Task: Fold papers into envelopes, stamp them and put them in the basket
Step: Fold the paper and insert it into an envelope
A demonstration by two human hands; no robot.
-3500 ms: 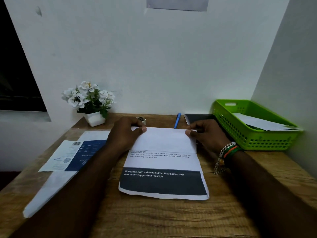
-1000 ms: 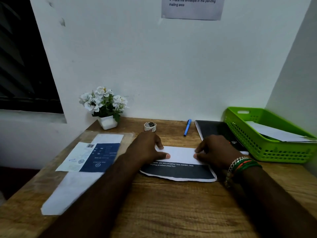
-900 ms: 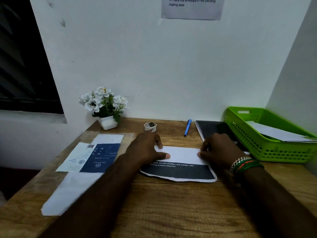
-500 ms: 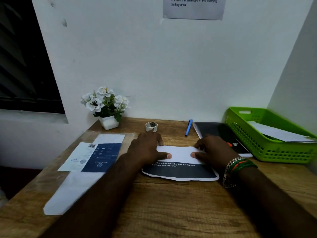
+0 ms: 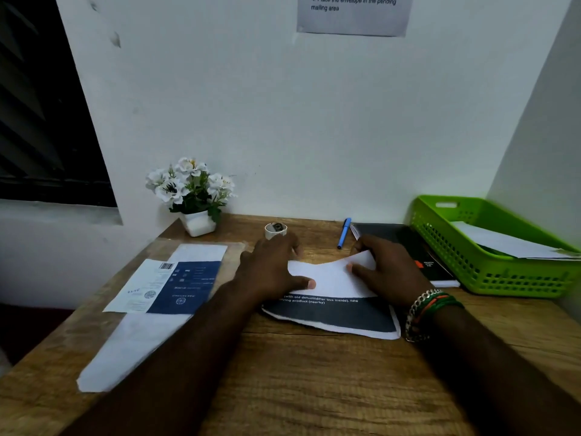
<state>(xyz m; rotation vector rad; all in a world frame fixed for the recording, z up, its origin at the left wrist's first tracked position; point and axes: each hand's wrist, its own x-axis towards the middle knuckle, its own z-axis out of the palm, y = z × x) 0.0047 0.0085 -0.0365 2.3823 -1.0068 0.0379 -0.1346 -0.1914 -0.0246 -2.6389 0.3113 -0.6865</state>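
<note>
A folded paper point(image 5: 330, 278) with a dark printed band along its near edge lies mid-desk. My left hand point(image 5: 270, 269) presses flat on its left side, thumb stretched across the white flap. My right hand point(image 5: 386, 272) pinches the flap's right far corner, which is raised off the desk and curls upward. The green basket point(image 5: 503, 275) stands at the right by the wall with white folded paper point(image 5: 503, 243) in it. A small white round stamp point(image 5: 275, 230) stands just beyond my left hand.
A blue pen point(image 5: 343, 232) and a black notebook point(image 5: 393, 234) lie behind the paper. A potted white flower point(image 5: 195, 196) stands at the back left. A blue-and-white leaflet point(image 5: 176, 284) and a long white sheet point(image 5: 125, 350) cover the left side.
The paper was folded down from a long sheet into a short one. In the last half second my right hand took hold of the flap's right corner and lifted it.
</note>
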